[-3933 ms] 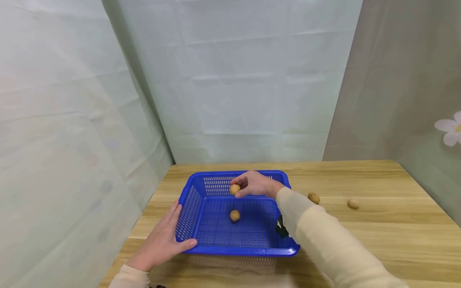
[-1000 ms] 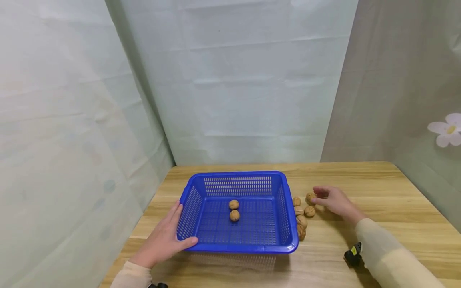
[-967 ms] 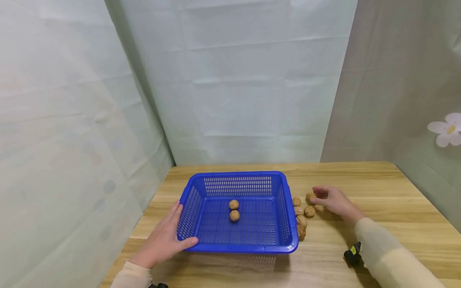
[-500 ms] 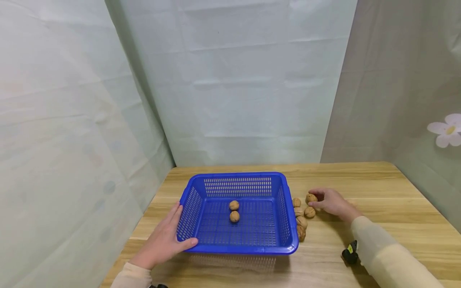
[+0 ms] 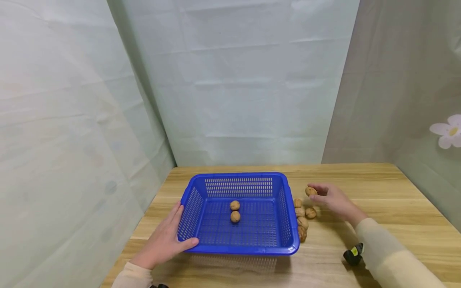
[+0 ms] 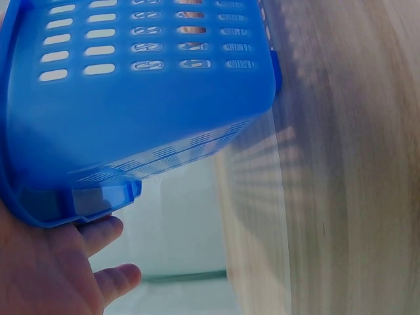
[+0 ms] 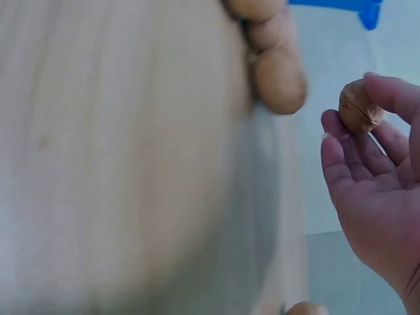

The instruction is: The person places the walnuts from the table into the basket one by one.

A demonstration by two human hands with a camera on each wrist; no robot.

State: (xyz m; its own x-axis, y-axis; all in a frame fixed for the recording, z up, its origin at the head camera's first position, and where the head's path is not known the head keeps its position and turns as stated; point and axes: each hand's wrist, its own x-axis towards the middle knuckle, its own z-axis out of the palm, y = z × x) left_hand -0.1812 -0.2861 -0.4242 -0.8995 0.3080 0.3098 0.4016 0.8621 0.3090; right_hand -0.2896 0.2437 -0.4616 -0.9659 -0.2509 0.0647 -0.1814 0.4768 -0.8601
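Observation:
A blue plastic basket point(image 5: 245, 250) with slotted walls stands on the wooden table, two walnuts point(image 5: 235, 217) on its floor. At its near left corner rests my left hand point(image 5: 163, 238), fingers straight along the left rim and thumb across the front rim. The left wrist view has the basket's outer wall point(image 6: 131, 111) close up, with two fingertips past the rim. To the right of the basket, my right hand point(image 5: 335, 200) pinches a walnut point(image 7: 359, 108) between thumb and fingers, raised above the table. Below it lies another walnut point(image 5: 310, 213).
Several walnuts point(image 5: 301, 223) lie in a row close along the basket's right wall. The wooden table point(image 5: 381, 224) extends to the right of the hand. Pale cloth point(image 5: 237, 100) hangs behind the table and at both sides.
Earlier my right hand was over the basket with a walnut, and two walnuts now lie inside. It has since moved right, taken hold of another walnut and lifted it. The left hand stays put.

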